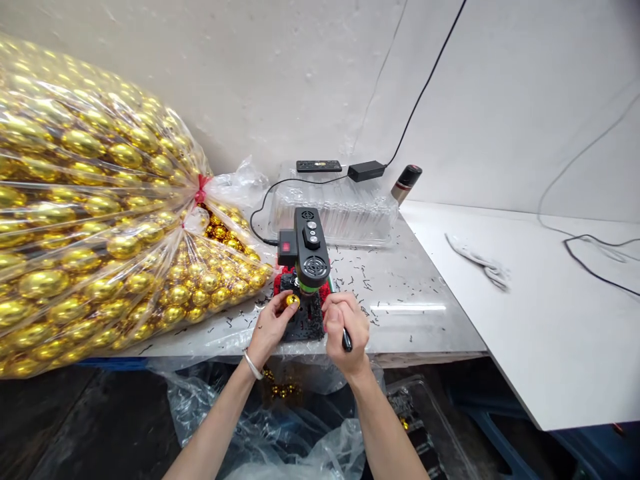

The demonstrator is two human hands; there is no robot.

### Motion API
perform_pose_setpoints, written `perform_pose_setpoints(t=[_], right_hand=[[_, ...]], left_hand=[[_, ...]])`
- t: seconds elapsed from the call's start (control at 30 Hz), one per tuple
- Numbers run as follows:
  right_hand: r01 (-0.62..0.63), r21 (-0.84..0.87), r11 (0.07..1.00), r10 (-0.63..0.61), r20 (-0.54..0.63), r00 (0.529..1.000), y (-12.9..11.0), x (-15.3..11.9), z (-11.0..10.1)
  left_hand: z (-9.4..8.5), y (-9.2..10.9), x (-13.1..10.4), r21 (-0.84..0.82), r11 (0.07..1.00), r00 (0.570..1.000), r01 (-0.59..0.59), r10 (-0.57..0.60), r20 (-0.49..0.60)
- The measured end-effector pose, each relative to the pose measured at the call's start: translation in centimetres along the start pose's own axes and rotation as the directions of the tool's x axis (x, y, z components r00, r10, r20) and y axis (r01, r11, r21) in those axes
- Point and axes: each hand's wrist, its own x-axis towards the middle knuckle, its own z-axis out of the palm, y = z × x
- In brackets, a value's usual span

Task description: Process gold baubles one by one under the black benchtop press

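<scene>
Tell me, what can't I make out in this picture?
All in the head view:
Gold ball: partly covered by the left hand.
Black handle: mostly hidden inside the right hand.
Tied bag of gold balls: cut off by the left edge.
Black cable: upper end cut off by the top edge.
Button markings on the black machine: too small to read.

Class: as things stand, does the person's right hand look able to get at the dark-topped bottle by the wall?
Probably yes: between the right hand and the bottle lie only black scraps and the plastic tray, though the hand must likely release the black handle first.
</scene>
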Motion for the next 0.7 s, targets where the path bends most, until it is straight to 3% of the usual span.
perform_pose_setpoints(t=[0.1, 0.23, 0.4, 0.7], right_hand=[[0.012, 0.004, 1.0, -0.012, 0.002, 1.0, 0.1, -0.2, 0.0], [0.018, -0.004, 1.0, -0.018, 0.011, 1.0, 0.3, -0.3, 0.0], [0.029, -0.006, 1.0, -0.029, 0.003, 1.0, 0.2, -0.3, 0.0], [0.084, -0.01, 0.996, -0.084, -0.025, 0.996, 2.1, -2.8, 1.2]], left_hand=[[0.2, -0.4, 0.0, 0.285, 0.952, 0.993, -0.111, 0.12, -0.015], [0.2, -0.2, -0.2, 0.56, 0.804, 0.974, -0.198, 0.227, 0.018], [0.6, -0.3, -0.6, 0.622, 0.696, 0.915, -0.358, 0.393, 0.087], [0.7, -1.3, -0.5, 0.681, 0.633, 0.9, -0.37, 0.426, 0.093]])
